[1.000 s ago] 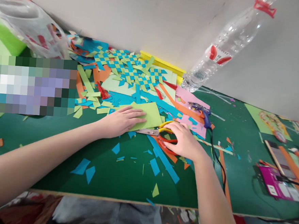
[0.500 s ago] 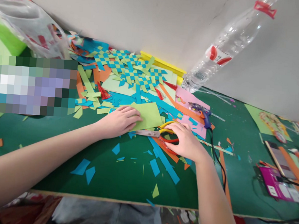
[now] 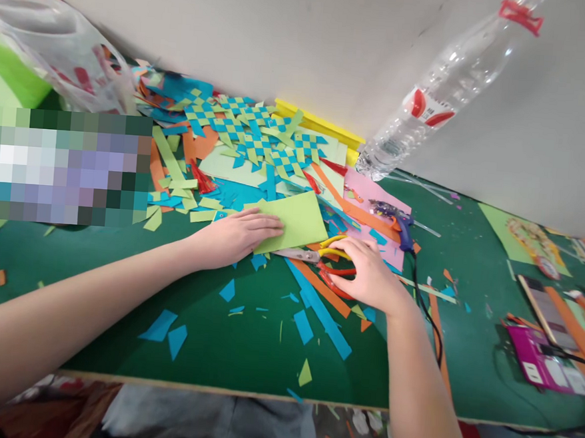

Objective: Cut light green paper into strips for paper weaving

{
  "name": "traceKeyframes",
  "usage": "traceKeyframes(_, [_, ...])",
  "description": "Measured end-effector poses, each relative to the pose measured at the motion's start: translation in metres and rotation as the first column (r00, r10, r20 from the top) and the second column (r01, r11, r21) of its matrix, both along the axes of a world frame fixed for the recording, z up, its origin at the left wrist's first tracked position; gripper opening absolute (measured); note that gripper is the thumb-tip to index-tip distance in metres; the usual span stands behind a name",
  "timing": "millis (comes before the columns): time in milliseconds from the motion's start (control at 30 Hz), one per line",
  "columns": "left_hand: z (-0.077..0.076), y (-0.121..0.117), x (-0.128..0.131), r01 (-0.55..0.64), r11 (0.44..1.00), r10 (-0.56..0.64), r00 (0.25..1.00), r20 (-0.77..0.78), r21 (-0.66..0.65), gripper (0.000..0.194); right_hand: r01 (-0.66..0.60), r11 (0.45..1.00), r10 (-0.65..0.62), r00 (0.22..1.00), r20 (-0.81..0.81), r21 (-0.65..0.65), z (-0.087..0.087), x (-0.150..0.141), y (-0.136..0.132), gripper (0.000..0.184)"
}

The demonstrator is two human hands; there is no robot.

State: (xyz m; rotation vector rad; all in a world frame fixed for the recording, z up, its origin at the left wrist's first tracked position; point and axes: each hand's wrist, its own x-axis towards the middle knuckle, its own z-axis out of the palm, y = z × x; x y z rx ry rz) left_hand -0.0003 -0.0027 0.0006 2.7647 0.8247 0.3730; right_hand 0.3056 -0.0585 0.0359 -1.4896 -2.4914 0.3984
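Observation:
My left hand lies palm down on a light green sheet of paper. Its fingers are laid together over the paper's left part, and the thumb is hidden. A pair of scissors, with yellow and red handles, is in my right hand. The blades point left along the sheet's lower edge; whether they touch the paper I cannot tell. Blue paper strips and small offcuts lie below on the green table.
Woven blue-green paper pieces are heaped behind the hands. A tilted plastic bottle stands by the wall. To the right lie a blue glue gun with a black cord, a phone and a purple packet. A plastic bag is at left.
The green sheet has shifted to the right and slightly up, turning a little with my left hand. My right hand and the scissors have moved slightly right.

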Motion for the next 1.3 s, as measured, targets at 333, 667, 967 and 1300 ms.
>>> traceKeyframes(333, [-0.002, 0.001, 0.000, 0.007, 0.999, -0.006, 1.000, 0.021, -0.032, 0.045, -0.017, 1.000, 0.016, 1.000, 0.013, 0.027, 0.004, -0.011, -0.004, 0.035])
traceKeyframes(667, [-0.001, 0.001, 0.001, -0.003, 0.999, 0.003, 1.000, 0.009, -0.038, 0.044, -0.030, 0.999, 0.029, 0.999, 0.023, 0.030, 0.002, -0.011, -0.003, 0.036])
traceKeyframes(967, [-0.001, 0.001, 0.001, 0.000, 0.999, 0.000, 1.000, 0.003, -0.036, 0.044, -0.013, 1.000, 0.013, 1.000, 0.027, 0.018, 0.002, -0.011, -0.004, 0.036])
traceKeyframes(1300, [-0.002, 0.002, 0.001, 0.004, 0.999, -0.002, 0.999, 0.051, -0.044, 0.043, -0.017, 1.000, 0.017, 1.000, 0.019, -0.008, 0.003, -0.011, -0.005, 0.034])
